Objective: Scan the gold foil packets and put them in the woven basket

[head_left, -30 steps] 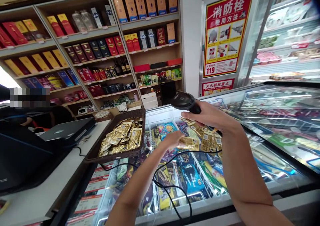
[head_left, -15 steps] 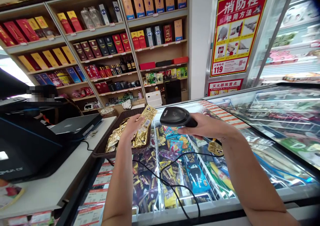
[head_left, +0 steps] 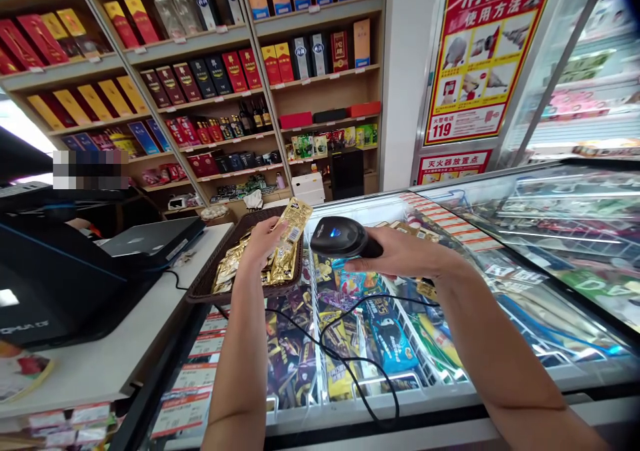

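Observation:
My left hand [head_left: 262, 243] is closed on a gold snack packet [head_left: 295, 219], held up over the brown woven basket [head_left: 197, 296] with its printed barcode showing. Several similar gold packets [head_left: 231, 264] lie in that basket. In my right hand [head_left: 400, 252] is a black barcode scanner [head_left: 339, 236], its head turned toward the held packet and a blue light lit on top. A black cable [head_left: 345, 358] loops across the freezer glass below. Part of another gold packet [head_left: 427, 290] shows beneath my right wrist.
Under both arms is a glass-topped chest freezer [head_left: 320, 411] with wire-divided bags of ice cream [head_left: 390, 334]. At left stand a white counter [head_left: 115, 364] and a black checkout machine [head_left: 50, 284]. A partly hidden person sits behind it. Shelves of boxed bottles [head_left: 200, 81] line the back.
A blue light now shows on the scanner. Scanner and right hand have shifted slightly left, nearer the gold packet in my left hand. The camera view has tilted a little downward.

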Available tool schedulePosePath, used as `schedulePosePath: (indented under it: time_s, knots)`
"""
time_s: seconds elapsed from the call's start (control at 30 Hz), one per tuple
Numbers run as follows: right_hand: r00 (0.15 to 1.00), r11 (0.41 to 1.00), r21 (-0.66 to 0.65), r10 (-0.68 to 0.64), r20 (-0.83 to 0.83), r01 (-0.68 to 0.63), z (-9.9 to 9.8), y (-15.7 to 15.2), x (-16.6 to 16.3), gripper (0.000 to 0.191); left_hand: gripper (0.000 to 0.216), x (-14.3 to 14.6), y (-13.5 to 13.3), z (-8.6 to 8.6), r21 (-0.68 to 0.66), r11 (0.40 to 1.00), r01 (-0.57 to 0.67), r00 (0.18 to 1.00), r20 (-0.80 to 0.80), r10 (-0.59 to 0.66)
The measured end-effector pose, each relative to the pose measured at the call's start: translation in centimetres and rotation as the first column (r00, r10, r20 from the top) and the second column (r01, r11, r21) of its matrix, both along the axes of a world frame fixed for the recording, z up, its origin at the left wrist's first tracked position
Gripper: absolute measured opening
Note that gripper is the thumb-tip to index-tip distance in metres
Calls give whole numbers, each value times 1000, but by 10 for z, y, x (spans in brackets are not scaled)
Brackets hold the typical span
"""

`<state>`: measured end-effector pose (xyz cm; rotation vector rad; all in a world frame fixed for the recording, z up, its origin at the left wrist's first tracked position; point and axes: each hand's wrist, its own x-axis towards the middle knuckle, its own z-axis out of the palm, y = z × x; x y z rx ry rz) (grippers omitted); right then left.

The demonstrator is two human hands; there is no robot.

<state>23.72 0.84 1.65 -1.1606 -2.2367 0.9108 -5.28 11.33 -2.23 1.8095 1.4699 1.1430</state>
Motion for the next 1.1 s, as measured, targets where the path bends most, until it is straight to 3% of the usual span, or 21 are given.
schedulePosePath:
  time_s: [0.13,0.23,0.4,0.5,0.57,0.63,0.7,0.73,0.8,0.9,0.97,1.1]
  knots:
    - [1000,1000,-25,-15,17,16,1,0,-1,66,44,-1,1,-1,0,1000,-17,998,-54,17]
    - [994,996,45,-83,75,80,1,2,5,61,39,-7,8,-4,-5,992,-125,968,-220,121]
    - [940,934,198,-324,110,298,5,6,38,53,32,-26,28,-14,-31,903,-429,703,-639,313]
    - [865,858,256,-486,123,446,10,4,60,48,61,-27,31,-16,173,823,-540,602,-605,522]
    - [804,800,288,-579,138,527,12,3,71,46,67,-11,29,-16,299,830,-470,650,-519,555]
    - [760,759,299,-635,140,579,13,4,80,49,56,23,24,-21,326,913,-245,784,-488,384]
    - [751,746,284,-650,117,602,13,6,86,54,47,73,17,-35,287,957,46,861,-497,107]
    - [755,747,275,-648,100,606,13,7,88,56,45,102,13,-46,217,962,165,864,-503,-34]
    - [760,748,265,-645,75,609,12,9,93,57,43,162,5,-73,3,936,353,791,-536,-296]
    - [751,735,275,-657,67,619,12,9,97,58,46,240,-4,-109,-198,885,421,670,-590,-451]
    - [751,735,278,-657,65,618,12,8,98,59,53,274,-8,-123,-225,898,379,656,-619,-432]
    - [767,750,269,-639,59,604,14,5,98,59,62,289,-11,-131,-206,925,319,673,-638,-375]
